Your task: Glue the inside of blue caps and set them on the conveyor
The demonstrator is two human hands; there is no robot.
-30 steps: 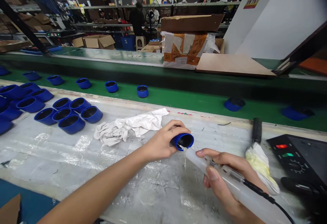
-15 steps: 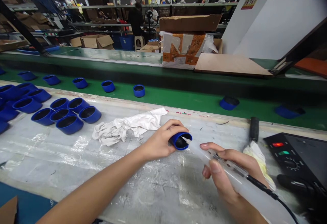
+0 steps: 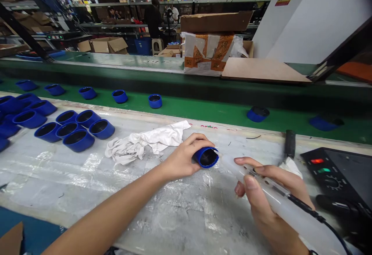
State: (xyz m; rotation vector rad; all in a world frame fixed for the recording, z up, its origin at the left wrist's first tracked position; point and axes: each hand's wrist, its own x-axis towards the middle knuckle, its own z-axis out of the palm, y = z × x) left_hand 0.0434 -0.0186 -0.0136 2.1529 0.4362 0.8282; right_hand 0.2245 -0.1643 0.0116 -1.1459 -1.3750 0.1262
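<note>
My left hand (image 3: 183, 157) is closed around a short round blue cup (image 3: 200, 159) with a black inside, its mouth tilted toward the right. In my right hand (image 3: 267, 197) is a translucent white dispensing syringe (image 3: 293, 212), with a switch piece and a black cable along its top. My thumb and fingers wrap round it near the front. The syringe's thin tip is at the right rim of the blue cup; whether it touches cannot be made out. Left of my left hand, a crumpled white cloth (image 3: 154, 140) lies on the plastic-covered table.
Several blue cups (image 3: 78, 140) stand at the left. More blue cups (image 3: 155, 100) sit on the green belt (image 3: 186, 111) behind the table. At right are a black control box (image 3: 337, 177) with lit switches and a black-handled tool (image 3: 290, 144). A taped carton (image 3: 207, 53) stands beyond the belt.
The syringe and my right hand have moved slightly right, and the tip has shifted from inside the cup to its right rim. The cups on the belt have shifted slightly left in view.
</note>
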